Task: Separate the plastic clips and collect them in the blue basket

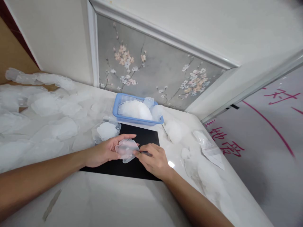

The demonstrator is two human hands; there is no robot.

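Note:
My left hand (104,153) holds a translucent, frosted plastic piece (127,150) with an irregular rounded outline and small round marks near its edge. The thumb is below the piece and the fingers are above and behind it. My right hand (155,160) is closed at the right edge of the same piece, its fingers round a slim dark tool (147,153) that is mostly hidden. Both hands are above a black mat (139,168). Just beyond my left hand lies a stack of similar plastic pieces (106,130), partly over the mat's corner.
A blue basket (142,121) with more plastic pieces stands against the wall panel. Heaps of translucent pieces (47,132) cover the left side of the white table (106,198). More pieces (176,130) and a clear plastic bag (209,148) lie to the right, near a whiteboard (272,157).

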